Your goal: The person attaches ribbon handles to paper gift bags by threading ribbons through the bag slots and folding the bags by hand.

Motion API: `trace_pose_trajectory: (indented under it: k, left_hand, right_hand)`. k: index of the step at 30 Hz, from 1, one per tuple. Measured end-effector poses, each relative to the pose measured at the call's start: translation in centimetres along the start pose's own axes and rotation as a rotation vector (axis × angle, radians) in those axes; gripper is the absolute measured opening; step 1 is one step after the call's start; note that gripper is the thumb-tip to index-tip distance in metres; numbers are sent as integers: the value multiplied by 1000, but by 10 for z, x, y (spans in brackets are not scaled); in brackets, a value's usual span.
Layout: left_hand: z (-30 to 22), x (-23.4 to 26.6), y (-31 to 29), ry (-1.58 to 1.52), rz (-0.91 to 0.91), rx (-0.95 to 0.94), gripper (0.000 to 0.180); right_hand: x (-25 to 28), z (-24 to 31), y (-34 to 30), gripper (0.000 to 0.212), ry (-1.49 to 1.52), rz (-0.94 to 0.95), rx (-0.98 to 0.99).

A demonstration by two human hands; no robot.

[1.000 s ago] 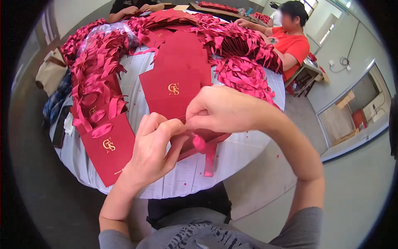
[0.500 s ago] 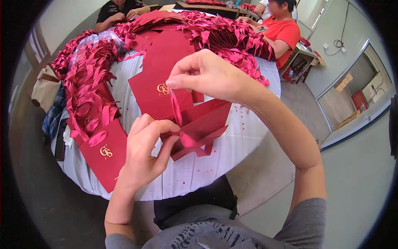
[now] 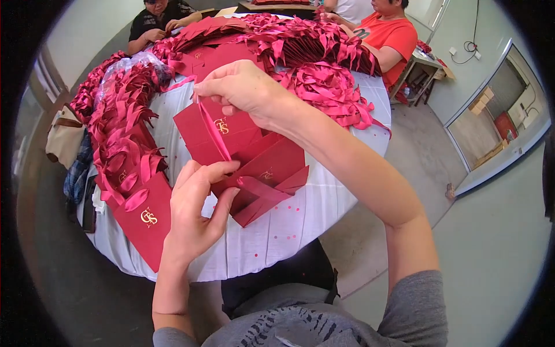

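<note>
1. The open red bag (image 3: pixel 280 159) is at the near side of the table (image 3: pixel 243 257), tilted between the person's two hands.
2. The right hand (image 3: pixel 240 95) pinches the end of a pink ribbon (image 3: pixel 214 132) that runs straight down to the bag's left end.
3. The left hand (image 3: pixel 196 202) has thumb and forefinger on either side of that end; how firmly they press cannot be told.
4. A pink band (image 3: pixel 263 189) crosses the bag's near face, so threading looks partly done; no finished bow shows there.
5. On the left, a row of bags (image 3: pixel 144 225) already carries ribbons.
6. Beyond the hands, flat bags (image 3: pixel 193 136) show no ribbon of their own, and loose-looking ribbons (image 3: pixel 324 95) lie heaped at far right, so more seems left.
</note>
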State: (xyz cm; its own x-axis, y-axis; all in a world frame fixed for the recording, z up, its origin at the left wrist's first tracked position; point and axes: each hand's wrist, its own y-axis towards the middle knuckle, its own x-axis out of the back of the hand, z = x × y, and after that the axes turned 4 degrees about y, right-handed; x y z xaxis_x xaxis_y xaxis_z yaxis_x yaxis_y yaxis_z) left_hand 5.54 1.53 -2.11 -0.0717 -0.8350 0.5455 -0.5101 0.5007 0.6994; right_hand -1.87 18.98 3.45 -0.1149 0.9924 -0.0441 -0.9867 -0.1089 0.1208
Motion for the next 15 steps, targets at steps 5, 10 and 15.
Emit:
trace_pose_trajectory:
  k: [5,10,15]
  left_hand:
    - [-1,2,4,170,62,-29,42]
    - [18,9,-4,54,-124,221,35]
    - [12,2,2,62,-127,288,32]
  right_hand:
    - [3,-7,-8,21,-490,-196,457]
    - [-15,-19,-89,26,-582,-240,821]
    - [-21,-71,-107,43,-1044,-242,898]
